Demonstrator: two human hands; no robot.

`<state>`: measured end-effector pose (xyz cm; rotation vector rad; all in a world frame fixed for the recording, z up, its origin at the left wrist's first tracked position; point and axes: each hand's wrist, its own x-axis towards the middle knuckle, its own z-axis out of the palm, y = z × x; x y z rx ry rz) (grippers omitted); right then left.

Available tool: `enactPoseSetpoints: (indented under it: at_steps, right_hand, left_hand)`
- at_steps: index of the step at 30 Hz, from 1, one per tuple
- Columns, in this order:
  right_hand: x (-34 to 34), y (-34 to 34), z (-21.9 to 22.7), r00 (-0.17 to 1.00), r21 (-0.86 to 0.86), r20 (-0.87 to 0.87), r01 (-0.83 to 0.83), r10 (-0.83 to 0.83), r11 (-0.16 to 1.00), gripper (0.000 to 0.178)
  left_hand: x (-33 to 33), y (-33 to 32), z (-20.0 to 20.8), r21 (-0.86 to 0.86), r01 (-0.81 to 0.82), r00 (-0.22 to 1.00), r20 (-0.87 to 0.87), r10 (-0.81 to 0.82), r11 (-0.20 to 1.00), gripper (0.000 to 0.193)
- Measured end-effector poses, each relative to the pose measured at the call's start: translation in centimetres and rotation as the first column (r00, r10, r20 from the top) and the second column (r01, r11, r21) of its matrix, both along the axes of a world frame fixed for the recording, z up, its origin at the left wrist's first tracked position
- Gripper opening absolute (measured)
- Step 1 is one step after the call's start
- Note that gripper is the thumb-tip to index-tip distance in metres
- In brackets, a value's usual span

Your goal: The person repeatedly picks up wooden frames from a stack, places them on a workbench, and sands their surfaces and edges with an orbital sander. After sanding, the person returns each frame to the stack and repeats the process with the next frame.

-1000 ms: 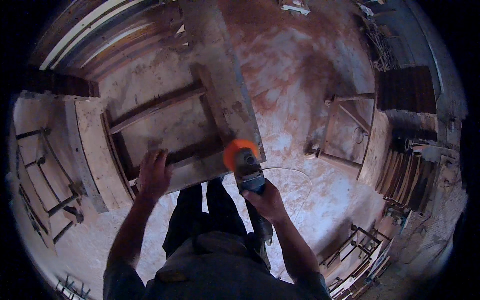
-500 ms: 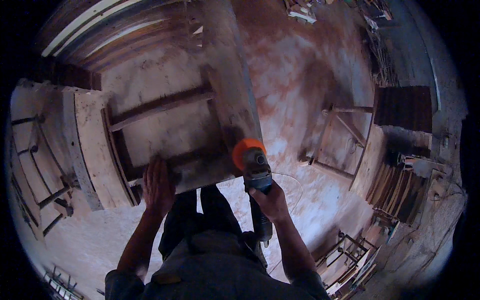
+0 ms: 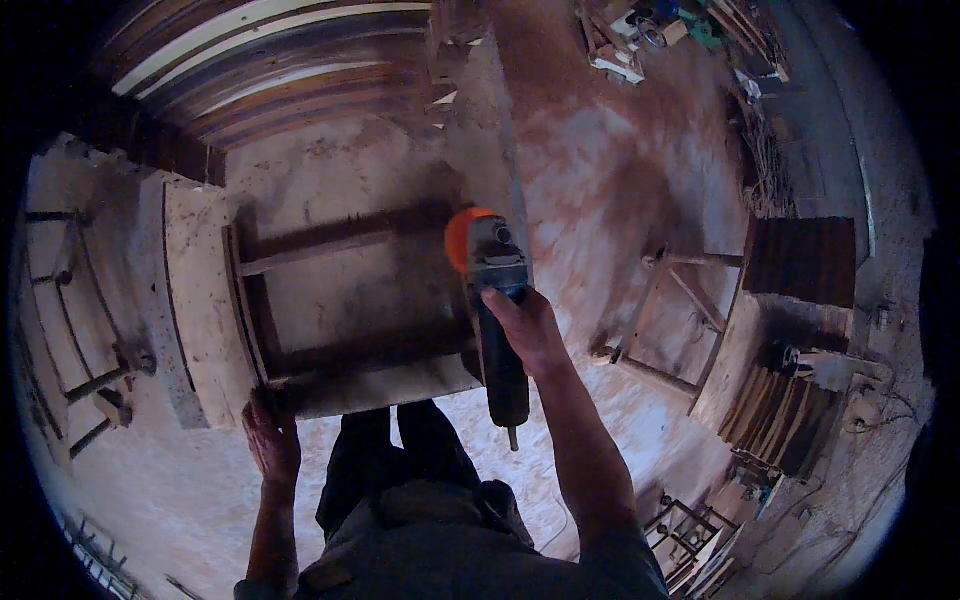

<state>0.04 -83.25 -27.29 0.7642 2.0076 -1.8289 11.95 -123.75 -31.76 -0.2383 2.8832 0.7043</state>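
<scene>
My right hand (image 3: 530,330) is wrapped round the dark body of an angle grinder (image 3: 503,375), which carries an orange disc (image 3: 462,238) at its far end. The disc is over the right side of a dark wooden frame (image 3: 350,362) with crosspieces, lying on a workbench; whether they touch I cannot tell. At the near left corner of that frame, my left hand (image 3: 272,445) has its fingers closed round the wood, their tips partly hidden in shadow.
A pale board (image 3: 208,310) lies along the bench's left side. Long planks (image 3: 290,60) are stacked at the far left. To the right stand a wooden trestle (image 3: 680,320) and dark slatted pieces (image 3: 785,415). A thin cord runs over the dusty floor (image 3: 590,200).
The grinder has moved away from me along the frame's right side. My left hand has shifted left and nearer, from the near rail to the frame's corner.
</scene>
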Motion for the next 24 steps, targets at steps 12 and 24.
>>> enactPoseSetpoints:
  at_steps: [12, 24]
  right_hand:
    - [-1.0, 0.6, 1.0, 0.992, 0.15, 0.11, 0.052, -0.068, 0.987, 0.04]
    - [-1.3, -3.6, 1.1, 0.994, 0.19, 0.069, -0.092, 0.08, 0.978, 0.043]
  left_hand:
    - [0.8, -0.2, -1.2, -0.042, -0.085, 0.995, 0.046, 0.087, 0.996, 0.066]
    - [1.6, 0.0, -1.3, 0.122, -0.204, 0.978, -0.01, 0.206, 0.971, 0.063]
